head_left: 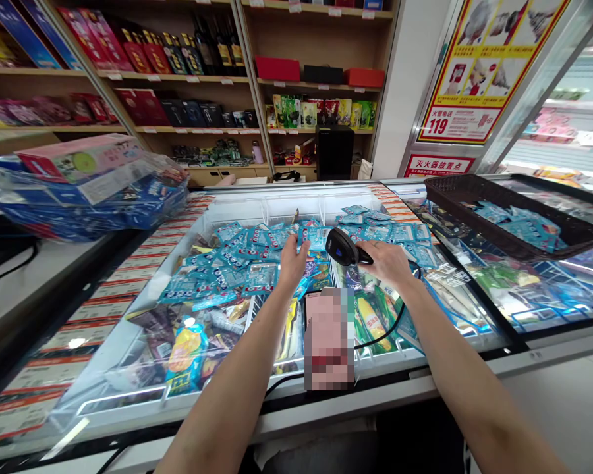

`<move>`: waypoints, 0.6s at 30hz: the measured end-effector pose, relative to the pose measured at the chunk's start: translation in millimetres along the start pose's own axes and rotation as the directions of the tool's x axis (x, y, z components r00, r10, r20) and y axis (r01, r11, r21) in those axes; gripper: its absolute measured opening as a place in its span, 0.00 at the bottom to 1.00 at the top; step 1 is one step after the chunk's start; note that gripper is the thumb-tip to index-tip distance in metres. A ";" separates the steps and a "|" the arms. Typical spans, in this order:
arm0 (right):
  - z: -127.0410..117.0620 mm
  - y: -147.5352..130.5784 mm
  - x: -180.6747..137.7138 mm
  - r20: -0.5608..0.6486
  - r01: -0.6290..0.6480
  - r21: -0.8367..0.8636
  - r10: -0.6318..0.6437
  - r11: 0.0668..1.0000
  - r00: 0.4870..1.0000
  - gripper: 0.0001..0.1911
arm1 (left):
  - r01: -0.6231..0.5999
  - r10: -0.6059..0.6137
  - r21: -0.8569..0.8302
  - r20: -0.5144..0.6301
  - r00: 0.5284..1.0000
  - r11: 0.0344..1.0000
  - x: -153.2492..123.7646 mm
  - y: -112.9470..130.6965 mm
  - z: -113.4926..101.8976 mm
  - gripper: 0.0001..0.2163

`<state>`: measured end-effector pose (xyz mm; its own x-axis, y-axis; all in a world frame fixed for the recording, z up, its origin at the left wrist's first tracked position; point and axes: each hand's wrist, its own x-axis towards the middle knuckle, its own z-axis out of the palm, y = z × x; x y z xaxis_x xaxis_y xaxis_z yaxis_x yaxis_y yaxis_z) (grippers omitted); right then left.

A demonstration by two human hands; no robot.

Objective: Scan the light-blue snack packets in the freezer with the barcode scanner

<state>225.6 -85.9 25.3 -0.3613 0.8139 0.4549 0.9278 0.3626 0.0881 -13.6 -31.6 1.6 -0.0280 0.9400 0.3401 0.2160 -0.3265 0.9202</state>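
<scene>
My left hand (293,258) pinches the left edge of a small blue packet (314,237) above the glass top of a chest freezer. In my right hand (388,263) is a black barcode scanner (342,248), its head turned toward that packet. A dark cord (388,339) hangs from the scanner. Many similar blue packets (217,273) lie spread in a pile left of my hands, and another heap (375,227) lies beyond the right one. Between my forearms, near the front edge, is a phone (329,336) with a blurred-out screen.
A brown basket (454,194) with several blue packets stands at the right. Plastic-wrapped boxes (84,178) sit at the left. Frozen goods, including a yellow-and-blue bag (186,352), show under the glass. Shelves of bottles and boxes (277,69) line the back wall.
</scene>
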 end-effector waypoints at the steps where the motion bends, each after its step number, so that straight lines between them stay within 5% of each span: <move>1: 0.4 0.4 -0.1 -0.001 -0.002 0.000 0.002 1.000 1.000 0.20 | -0.003 0.003 0.001 0.002 1.000 1.000 0.1 -0.7 0.0 0.12; 5: 1.5 3.2 -1.3 -0.018 -0.020 -0.008 0.020 1.000 1.000 0.21 | 0.003 -0.002 0.026 -0.022 1.000 1.000 0.6 -2.9 -0.1 0.12; 12: -0.7 8.4 -4.7 -0.015 -0.154 -0.054 0.153 0.987 0.988 0.19 | -0.041 0.143 0.334 -0.287 0.947 0.942 1.3 -6.3 -3.3 0.16; 18: -3.3 11.2 -4.8 -0.006 -0.214 -0.075 0.214 0.974 0.977 0.19 | -0.038 0.163 0.331 -0.359 0.919 0.943 9.5 -13.5 -10.6 0.22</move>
<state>238.0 -87.2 27.1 -0.1535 0.8701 0.4684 0.9879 0.1450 0.0544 -27.1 -19.3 -5.6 -0.3407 0.7748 0.5326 0.5280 -0.3110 0.7902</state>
